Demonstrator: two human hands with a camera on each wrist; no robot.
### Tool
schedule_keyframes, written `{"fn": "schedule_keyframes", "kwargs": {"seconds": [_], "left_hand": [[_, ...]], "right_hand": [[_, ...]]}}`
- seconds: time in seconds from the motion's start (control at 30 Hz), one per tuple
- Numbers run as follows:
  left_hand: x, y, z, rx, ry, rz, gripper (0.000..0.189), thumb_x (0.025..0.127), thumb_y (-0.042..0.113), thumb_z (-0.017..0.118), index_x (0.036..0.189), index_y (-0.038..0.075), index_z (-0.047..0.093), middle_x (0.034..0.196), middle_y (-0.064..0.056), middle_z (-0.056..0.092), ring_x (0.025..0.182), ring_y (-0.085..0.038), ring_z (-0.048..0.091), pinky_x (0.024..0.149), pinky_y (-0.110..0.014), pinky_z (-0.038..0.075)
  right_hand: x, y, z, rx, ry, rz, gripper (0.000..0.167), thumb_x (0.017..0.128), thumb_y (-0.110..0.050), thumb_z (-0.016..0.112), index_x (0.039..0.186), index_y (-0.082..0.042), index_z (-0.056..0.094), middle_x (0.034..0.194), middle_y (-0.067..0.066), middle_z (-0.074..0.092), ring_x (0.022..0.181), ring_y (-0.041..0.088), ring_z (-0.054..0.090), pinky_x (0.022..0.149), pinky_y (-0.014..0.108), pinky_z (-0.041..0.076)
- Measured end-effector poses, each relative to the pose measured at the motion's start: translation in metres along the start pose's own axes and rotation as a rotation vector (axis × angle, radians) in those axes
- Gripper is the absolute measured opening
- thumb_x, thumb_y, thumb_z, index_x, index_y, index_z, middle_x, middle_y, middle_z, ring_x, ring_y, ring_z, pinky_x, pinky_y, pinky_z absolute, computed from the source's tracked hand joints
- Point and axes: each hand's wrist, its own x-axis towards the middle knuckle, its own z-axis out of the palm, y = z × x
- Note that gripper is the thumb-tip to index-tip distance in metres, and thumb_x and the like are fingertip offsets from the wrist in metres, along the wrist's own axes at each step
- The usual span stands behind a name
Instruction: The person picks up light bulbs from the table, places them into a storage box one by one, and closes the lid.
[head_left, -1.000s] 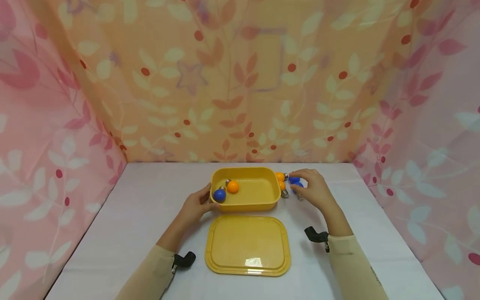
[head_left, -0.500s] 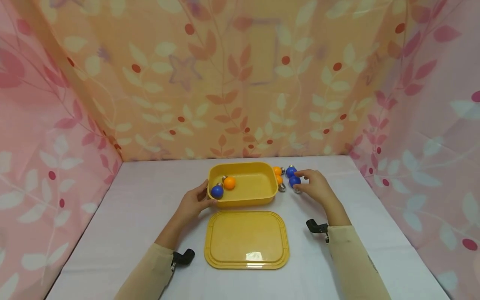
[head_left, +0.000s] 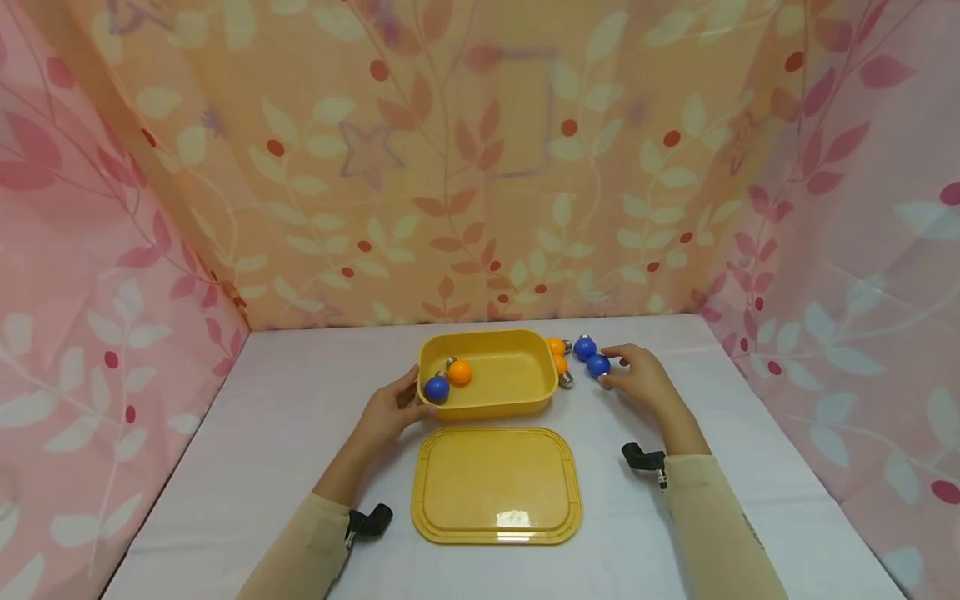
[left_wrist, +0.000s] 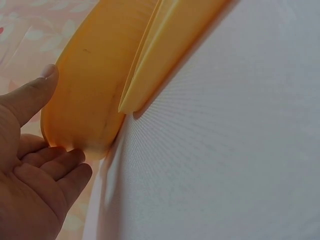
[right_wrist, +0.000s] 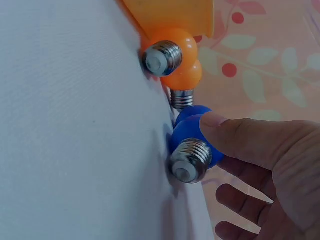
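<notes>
My left hand (head_left: 386,411) holds the left end of a yellow plastic box (head_left: 498,408), thumb at the front corner and fingers at the far side. Inside the box lie a blue light bulb (head_left: 437,389) and an orange light bulb (head_left: 461,372). To the right of the box, my right hand (head_left: 641,377) pinches the nearer blue light bulb (right_wrist: 181,136) between thumb and index finger. Its silver screw base (right_wrist: 191,160) points toward the wrist camera. Another blue light bulb (head_left: 585,347) sits just behind it.
Two orange light bulbs (head_left: 556,347) lie against the box's right wall. A yellow lid (head_left: 497,483) rests flat on the white tablecloth (head_left: 285,400) in front of the box. Patterned curtains (head_left: 480,167) stand at the back and both sides.
My right hand has closed onto the nearer blue light bulb and drawn it slightly right, away from the orange ones. The left hand keeps its hold on the box.
</notes>
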Motion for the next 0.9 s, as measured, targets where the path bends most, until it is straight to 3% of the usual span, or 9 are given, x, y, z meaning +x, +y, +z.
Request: {"fn": "schedule_keyframes", "kwargs": {"seconds": [0.2,0.47,0.9], "left_hand": [[-0.001,-0.001,-0.001,-0.019,-0.004,-0.004,0.097,0.086,0.038,0.084,0.162,0.014,0.028,0.166,-0.007,0.032,0.147,-0.026,0.042,0.115,-0.039,0.042],[-0.003,0.002,0.001,-0.042,-0.006,-0.011,0.092,0.089,0.027,0.082,0.162,0.011,0.028,0.166,-0.009,0.030,0.148,-0.027,0.041,0.114,-0.039,0.043],[-0.002,0.001,0.001,-0.031,0.002,-0.008,0.093,0.088,0.030,0.083,0.162,0.014,0.029,0.166,-0.006,0.032,0.147,-0.025,0.043,0.112,-0.036,0.044]], "right_hand": [[0.002,0.005,0.007,0.013,-0.017,0.069,0.060,0.090,-0.026,0.079,0.143,-0.007,0.058,0.145,0.020,0.056,0.130,0.043,0.051,0.113,0.064,0.038],[0.003,0.011,0.018,0.073,0.005,0.047,0.061,0.090,-0.027,0.081,0.142,-0.004,0.058,0.142,0.020,0.059,0.127,0.041,0.055,0.113,0.061,0.041],[0.003,0.010,0.018,0.072,-0.017,0.065,0.061,0.091,-0.030,0.080,0.141,-0.005,0.057,0.143,0.021,0.058,0.130,0.042,0.054,0.114,0.061,0.040]]}}
